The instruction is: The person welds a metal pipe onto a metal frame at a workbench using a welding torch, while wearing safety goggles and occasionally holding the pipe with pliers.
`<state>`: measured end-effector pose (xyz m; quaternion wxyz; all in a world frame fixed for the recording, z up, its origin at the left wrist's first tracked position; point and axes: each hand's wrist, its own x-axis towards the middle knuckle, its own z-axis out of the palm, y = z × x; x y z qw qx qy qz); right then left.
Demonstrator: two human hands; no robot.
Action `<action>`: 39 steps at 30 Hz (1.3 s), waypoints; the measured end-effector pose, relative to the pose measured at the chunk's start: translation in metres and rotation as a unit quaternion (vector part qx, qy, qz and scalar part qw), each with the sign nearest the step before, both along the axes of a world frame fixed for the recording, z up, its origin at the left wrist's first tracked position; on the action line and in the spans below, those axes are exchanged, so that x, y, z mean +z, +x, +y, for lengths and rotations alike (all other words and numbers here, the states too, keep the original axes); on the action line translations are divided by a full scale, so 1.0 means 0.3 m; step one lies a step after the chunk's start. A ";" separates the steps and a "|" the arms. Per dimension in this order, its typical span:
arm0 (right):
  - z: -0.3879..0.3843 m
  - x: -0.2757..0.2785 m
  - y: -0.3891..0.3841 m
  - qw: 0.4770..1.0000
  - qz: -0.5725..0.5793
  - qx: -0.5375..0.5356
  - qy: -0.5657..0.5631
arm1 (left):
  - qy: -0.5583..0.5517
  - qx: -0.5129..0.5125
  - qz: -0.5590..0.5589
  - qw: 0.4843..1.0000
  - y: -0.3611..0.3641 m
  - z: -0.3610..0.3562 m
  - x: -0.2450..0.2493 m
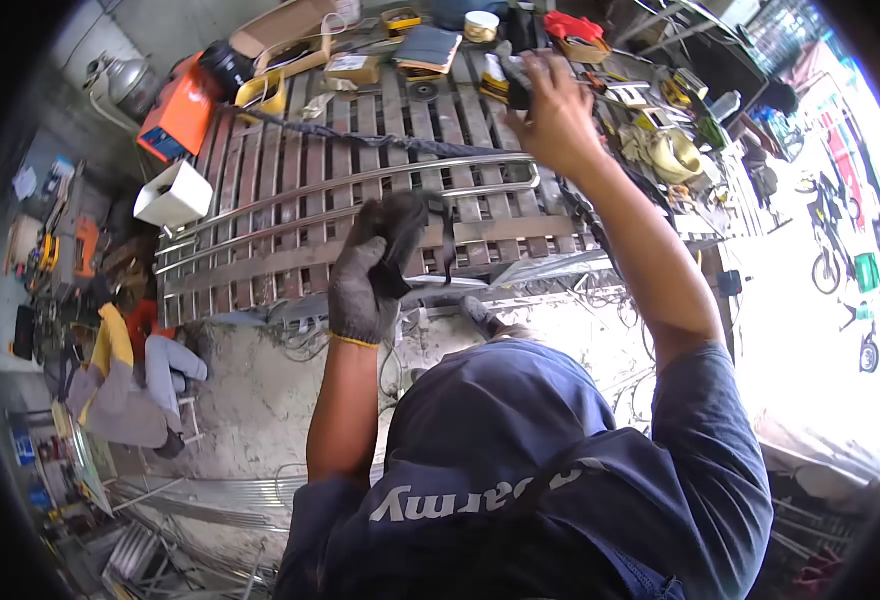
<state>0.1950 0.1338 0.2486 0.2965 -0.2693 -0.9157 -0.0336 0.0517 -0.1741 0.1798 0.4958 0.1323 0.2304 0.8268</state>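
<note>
My left hand (358, 290), in a grey knitted glove with a yellow cuff edge, is closed around a black item with a dangling strap (400, 238). The item's exact kind is one I cannot tell. It is held up over the front of a slatted metal table (520, 231). My right hand (558, 120) is bare, its fingers spread, above the back right of the table beside a dark bundle (516, 88). Between the hands, a bent shiny metal tube (430, 166) with a U-shaped end lies across the slats.
An orange machine (175, 110) and a white square container (174, 195) stand at the table's left. Along the back are a yellow tray (262, 94), a white tub (481, 26) and a red cloth (572, 27). A person (130, 390) sits low at the left.
</note>
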 end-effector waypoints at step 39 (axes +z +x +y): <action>0.189 -0.074 0.598 0.849 0.147 0.273 -0.427 | -0.162 0.084 0.770 0.611 0.502 0.475 0.506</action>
